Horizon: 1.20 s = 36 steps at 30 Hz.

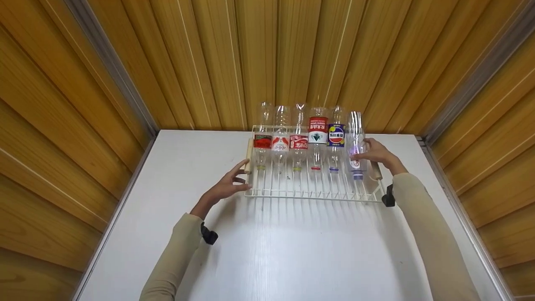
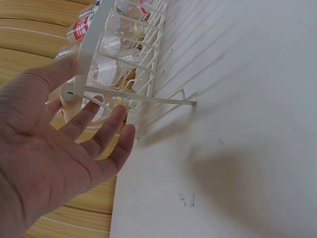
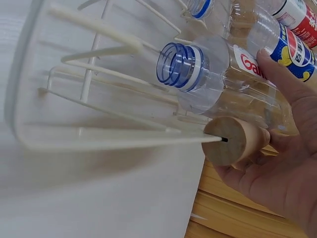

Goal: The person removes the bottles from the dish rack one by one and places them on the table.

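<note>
Head view: the clear bottle (image 1: 356,144) lies at right of centre, the last in a row with five other bottles (image 1: 299,141) on the white wire rack (image 1: 309,197).
Bottle's long axis: nearly upright in the frame, neck toward the bottom, base toward the top wall.
Right hand (image 1: 376,152): the nearer one, just right of the bottle; in the right wrist view its thumb touches the bottle near the label (image 3: 247,62), while the other fingers lie partly hidden behind the right wooden handle (image 3: 245,139). Whether they grip the handle, the bottle or neither, I cannot tell.
Bottle from right handle: just beside it, on its left in the head view, so thumb and handle crowd the same narrow strip; in my judgement, this closeness matters most.
Left hand (image 1: 223,186): left of centre, well apart from the bottle, beside the left wooden handle (image 1: 249,151); fingers spread and slightly bent, gripping nothing.
</note>
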Motion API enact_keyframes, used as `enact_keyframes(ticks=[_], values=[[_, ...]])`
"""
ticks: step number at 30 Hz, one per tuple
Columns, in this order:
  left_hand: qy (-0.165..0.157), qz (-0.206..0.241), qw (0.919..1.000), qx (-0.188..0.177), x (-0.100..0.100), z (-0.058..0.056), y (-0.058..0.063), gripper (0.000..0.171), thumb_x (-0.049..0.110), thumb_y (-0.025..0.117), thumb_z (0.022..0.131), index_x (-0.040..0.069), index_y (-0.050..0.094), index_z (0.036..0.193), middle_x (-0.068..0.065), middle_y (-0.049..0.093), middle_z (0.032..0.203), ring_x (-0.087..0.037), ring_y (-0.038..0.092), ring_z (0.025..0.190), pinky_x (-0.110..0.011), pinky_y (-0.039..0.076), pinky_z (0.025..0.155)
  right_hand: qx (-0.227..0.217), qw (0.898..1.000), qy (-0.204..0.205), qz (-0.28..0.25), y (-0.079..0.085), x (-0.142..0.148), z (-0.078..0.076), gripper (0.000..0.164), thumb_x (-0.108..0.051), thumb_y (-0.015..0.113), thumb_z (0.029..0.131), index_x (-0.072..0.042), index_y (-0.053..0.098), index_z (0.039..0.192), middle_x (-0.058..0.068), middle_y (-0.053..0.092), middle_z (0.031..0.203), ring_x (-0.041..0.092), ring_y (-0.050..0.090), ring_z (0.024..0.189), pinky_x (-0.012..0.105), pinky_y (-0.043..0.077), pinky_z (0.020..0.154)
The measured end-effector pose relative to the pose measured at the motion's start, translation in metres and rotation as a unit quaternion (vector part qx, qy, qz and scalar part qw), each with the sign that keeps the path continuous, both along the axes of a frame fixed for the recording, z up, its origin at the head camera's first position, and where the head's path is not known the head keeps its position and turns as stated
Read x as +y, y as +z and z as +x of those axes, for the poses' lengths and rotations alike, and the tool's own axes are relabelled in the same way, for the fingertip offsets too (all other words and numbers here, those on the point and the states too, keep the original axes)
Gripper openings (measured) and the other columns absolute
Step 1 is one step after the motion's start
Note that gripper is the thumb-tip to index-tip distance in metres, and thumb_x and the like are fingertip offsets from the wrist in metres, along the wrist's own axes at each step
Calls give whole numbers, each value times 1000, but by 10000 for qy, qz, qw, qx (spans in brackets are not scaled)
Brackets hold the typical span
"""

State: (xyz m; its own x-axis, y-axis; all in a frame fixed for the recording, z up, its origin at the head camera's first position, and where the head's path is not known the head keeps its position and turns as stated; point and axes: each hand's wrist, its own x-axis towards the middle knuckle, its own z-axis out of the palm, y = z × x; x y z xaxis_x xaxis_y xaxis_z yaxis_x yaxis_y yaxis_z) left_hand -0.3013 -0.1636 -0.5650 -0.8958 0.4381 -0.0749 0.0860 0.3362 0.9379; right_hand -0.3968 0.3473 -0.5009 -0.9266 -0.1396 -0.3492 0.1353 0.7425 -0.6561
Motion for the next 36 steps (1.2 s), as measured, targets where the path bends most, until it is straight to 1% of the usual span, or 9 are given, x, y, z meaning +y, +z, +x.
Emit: enact_keyframes(ticks=[3,9,13,17,19,22,26,31,36], values=[[-4,-19,10000,-36,3,-2,0,90,13,73,95,24,17,165,-25,41,156,-44,57,129,-53,51,104,-4,9998,-166,-135,-1,3,2,109,-42,74,91,7,4,159,35,13,164,53,17,152,67,19,123],[-17,25,10000,-10,7,-5,2,91,14,73,94,25,17,165,-25,42,156,-45,57,128,-54,51,104,218,9988,-353,-272,2,6,7,110,-42,75,91,5,3,160,36,12,164,53,17,152,67,19,122],[-35,35,10000,19,7,-6,2,91,13,73,94,24,17,165,-26,42,156,-46,56,128,-55,50,105,558,9962,-527,-423,2,4,7,108,-37,77,90,1,6,161,34,13,165,52,18,152,65,20,123],[-35,-17,10000,-46,8,-4,2,90,14,72,95,26,16,165,-24,41,157,-44,56,129,-54,50,105,993,9907,-679,-629,-1,1,5,103,-27,80,89,0,12,161,31,20,164,51,24,150,62,24,123],[-4,-27,10000,-84,8,-4,2,90,14,72,95,27,17,165,-23,40,157,-43,56,129,-54,50,105,1115,9889,-696,-689,-2,1,4,101,-23,79,89,0,12,161,30,23,163,50,26,150,61,24,124],[37,-1,9999,-111,9,-3,2,90,14,73,94,28,18,165,-23,41,157,-43,56,130,-54,50,105,1167,9881,-689,-731,-3,1,5,99,-22,77,90,0,10,160,31,24,163,50,23,151,61,22,125],[5,28,10000,-81,10,-3,0,90,13,73,94,25,18,165,-24,42,156,-44,57,129,-53,51,104,1171,9885,-668,-688,-4,1,8,100,-23,77,91,0,9,160,33,25,163,50,21,153,61,19,125],[9,-16,10000,-38,6,-1,1,89,13,72,95,24,17,165,-25,42,156,-44,57,128,-50,52,102,1282,9864,-718,-735,-4,-5,7,98,-25,78,91,-2,13,160,31,29,161,49,26,151,61,24,124],[113,-58,9999,-25,2,1,3,88,12,71,95,22,19,165,-28,42,155,-45,58,126,-51,52,102,1557,9797,-727,-1032,1,-11,7,98,-26,78,92,-4,13,161,28,32,161,46,32,148,61,28,122]])
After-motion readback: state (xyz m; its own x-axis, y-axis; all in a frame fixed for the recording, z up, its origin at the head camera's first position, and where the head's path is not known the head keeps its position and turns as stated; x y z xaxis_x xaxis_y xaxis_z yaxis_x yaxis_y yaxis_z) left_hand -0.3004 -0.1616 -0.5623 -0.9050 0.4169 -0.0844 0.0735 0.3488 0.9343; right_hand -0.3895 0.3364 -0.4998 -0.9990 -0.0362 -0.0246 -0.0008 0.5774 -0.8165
